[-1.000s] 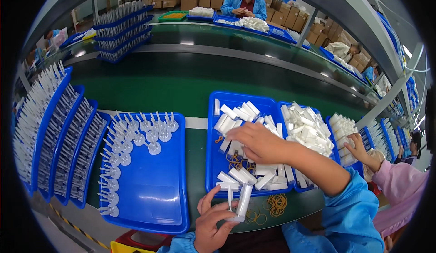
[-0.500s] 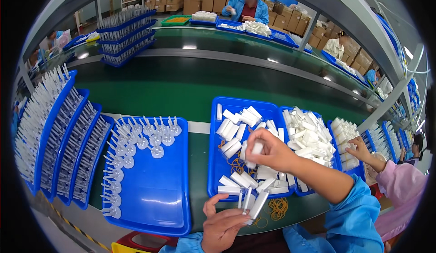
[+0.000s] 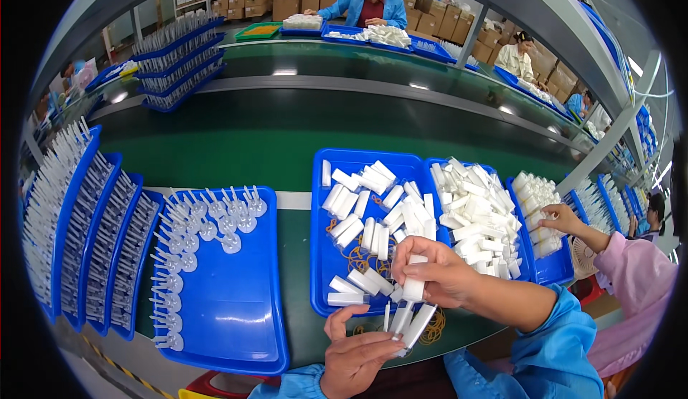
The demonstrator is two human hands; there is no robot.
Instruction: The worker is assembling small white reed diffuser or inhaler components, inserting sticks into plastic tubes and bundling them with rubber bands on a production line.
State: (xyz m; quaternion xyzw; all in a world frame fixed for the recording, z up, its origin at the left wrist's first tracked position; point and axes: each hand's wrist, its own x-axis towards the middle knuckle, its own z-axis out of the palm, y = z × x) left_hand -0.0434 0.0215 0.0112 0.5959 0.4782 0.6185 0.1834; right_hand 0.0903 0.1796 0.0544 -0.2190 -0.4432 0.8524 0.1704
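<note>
In front of me, my left hand (image 3: pixel 358 359) is closed around a clear plastic piece (image 3: pixel 399 324) with white upright parts. Directly above it, my right hand (image 3: pixel 437 271) pinches a white rectangular block (image 3: pixel 414 279) between thumb and fingers. The block's lower end overlaps the clear piece; I cannot tell whether they touch. Just beyond, a blue tray (image 3: pixel 320 220) contains loose white blocks (image 3: pixel 344 202) and yellow rubber bands (image 3: pixel 358 258). On the left, another blue tray (image 3: pixel 236 306) bears clear round-based pieces with upright stems (image 3: pixel 170 302) along its left and far sides.
Tilted blue trays of stemmed pieces (image 3: pixel 107 241) are stacked at far left. White blocks fill a tray (image 3: pixel 527 252) on the right, where a co-worker's pink sleeve (image 3: pixel 634 277) reaches in. Across the green conveyor belt (image 3: pixel 236 141) sits a person in blue (image 3: pixel 351 5).
My right hand has moved down and toward me from over the tray, bringing a white block to the piece in my left hand. The view has shifted slightly.
</note>
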